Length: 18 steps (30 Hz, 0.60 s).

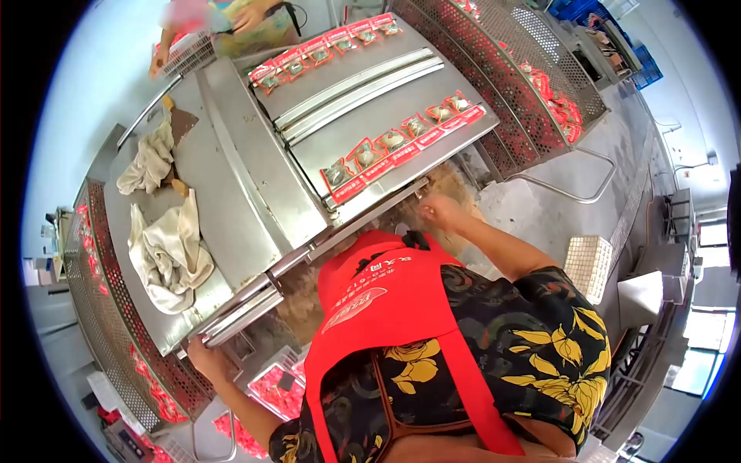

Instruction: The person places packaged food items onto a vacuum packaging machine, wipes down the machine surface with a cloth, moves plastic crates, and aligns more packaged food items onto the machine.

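My left hand (202, 356) is at the lower left end of a metal bar (239, 312) along the front edge of a steel machine; its fingers look closed round the bar's end. My right hand (438, 210) is closed beside the machine's front edge, below a row of flat red-edged packets (394, 141); whether it holds anything is hidden. A second row of packets (324, 50) lies along the plate's far side, beyond two metal sealing bars (359, 96). White cloths (168, 255) lie crumpled on the steel top (231, 185) at the left.
Perforated metal bins (494, 85) with red packets stand at the right and another (104, 309) at the left. Below is a clear crate (278, 386) of red packets. A co-worker's hand (251, 15) and a basket (185, 58) are at the far side. A white basket (588, 266) stands at the right.
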Available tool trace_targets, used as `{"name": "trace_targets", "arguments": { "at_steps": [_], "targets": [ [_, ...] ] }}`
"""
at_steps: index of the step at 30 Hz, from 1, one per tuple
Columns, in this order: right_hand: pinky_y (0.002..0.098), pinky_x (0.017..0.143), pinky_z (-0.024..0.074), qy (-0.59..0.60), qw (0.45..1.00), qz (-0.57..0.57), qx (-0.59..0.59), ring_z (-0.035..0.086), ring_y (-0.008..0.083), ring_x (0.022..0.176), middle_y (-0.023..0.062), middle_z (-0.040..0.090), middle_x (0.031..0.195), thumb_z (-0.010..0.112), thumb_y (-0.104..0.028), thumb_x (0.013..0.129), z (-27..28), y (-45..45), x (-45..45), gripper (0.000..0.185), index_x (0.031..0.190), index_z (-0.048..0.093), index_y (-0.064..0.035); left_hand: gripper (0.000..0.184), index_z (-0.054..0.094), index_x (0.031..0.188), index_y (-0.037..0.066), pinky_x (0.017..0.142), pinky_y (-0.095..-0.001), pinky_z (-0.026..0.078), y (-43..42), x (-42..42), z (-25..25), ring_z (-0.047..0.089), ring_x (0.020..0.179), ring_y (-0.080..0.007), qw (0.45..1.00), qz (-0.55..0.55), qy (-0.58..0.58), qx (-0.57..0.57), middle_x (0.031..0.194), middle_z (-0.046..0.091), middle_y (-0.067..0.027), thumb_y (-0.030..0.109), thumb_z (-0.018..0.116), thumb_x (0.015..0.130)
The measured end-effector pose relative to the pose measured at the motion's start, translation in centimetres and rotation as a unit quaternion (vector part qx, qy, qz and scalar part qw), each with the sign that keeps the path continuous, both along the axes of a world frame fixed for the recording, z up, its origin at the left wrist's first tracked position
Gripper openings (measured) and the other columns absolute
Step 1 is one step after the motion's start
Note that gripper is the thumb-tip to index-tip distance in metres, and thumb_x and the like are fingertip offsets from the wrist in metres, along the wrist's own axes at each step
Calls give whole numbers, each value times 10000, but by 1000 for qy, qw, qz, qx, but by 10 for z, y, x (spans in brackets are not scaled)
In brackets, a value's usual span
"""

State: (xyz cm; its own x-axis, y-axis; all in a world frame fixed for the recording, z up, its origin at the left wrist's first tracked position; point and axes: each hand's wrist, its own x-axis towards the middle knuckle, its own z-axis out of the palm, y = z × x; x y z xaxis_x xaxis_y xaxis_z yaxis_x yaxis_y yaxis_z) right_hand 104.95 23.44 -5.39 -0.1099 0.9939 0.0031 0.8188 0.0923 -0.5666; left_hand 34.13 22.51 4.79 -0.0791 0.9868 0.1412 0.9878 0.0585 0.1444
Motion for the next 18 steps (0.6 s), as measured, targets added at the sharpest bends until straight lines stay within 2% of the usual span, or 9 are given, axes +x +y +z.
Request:
{"name": "trace_targets", "arguments": {
  "at_steps": [2,6,8,9,11,13,15,17,18],
  "targets": [
    [456,759,514,-23,986,-66,-151,631,370,876,145,668,916,569,-211,825,10,-11,12,160,906,672,-118,242,660,886,14,801,-474,435,6,-7,-2,572,861,-402,1000,19,-4,-17,851,621,-194,-7,562,666],
    [466,753,513,32,987,-124,-101,627,398,853,168,671,902,511,-235,846,10,-36,31,222,921,694,-135,175,678,791,-4,795,-487,450,1,-2,-8,585,822,-410,996,50,70,-24,771,636,-209,34,591,644],
    [418,734,521,22,977,-153,-149,664,320,846,127,696,909,547,-213,856,21,-39,35,200,932,710,-126,205,682,796,-18,811,-486,452,3,-5,-15,587,832,-415,994,58,86,-19,791,646,-226,65,617,620],
    [418,734,521,30,978,-152,-139,664,320,846,127,696,909,547,-213,856,26,-36,33,200,932,710,-126,206,681,791,-15,819,-485,452,3,-7,-18,589,837,-420,994,58,93,-10,797,648,-226,78,623,617],
    [328,672,508,204,962,-168,-65,656,199,765,77,690,817,628,-193,859,46,-31,34,187,993,709,-92,205,674,781,-12,824,-490,451,2,-11,-19,589,838,-424,996,39,77,-2,798,648,-225,103,633,617],
    [232,612,449,456,871,-148,-109,601,103,727,43,646,740,712,-167,832,122,-6,31,426,1235,620,-60,208,670,779,-12,824,-491,452,6,-22,-23,588,837,-427,996,31,79,27,802,647,-224,111,637,614],
    [199,546,387,654,745,87,-96,566,90,652,62,617,698,775,-143,788,258,2,18,764,1449,403,-48,224,666,783,-8,835,-487,452,-2,-15,-28,588,849,-430,996,45,63,41,821,646,-222,120,655,599],
    [198,504,345,666,697,255,-71,532,78,598,89,624,707,837,-146,717,308,-10,13,983,1502,263,-7,222,666,792,-13,846,-483,453,-6,10,-10,586,859,-427,996,75,52,25,835,646,-224,95,659,598],
    [203,497,344,621,692,363,-58,525,80,580,94,626,707,858,-165,690,322,-6,15,990,1481,291,22,210,665,797,-16,849,-481,453,-9,11,-16,586,859,-423,995,66,50,58,834,646,-221,79,648,610]
  ]
}}
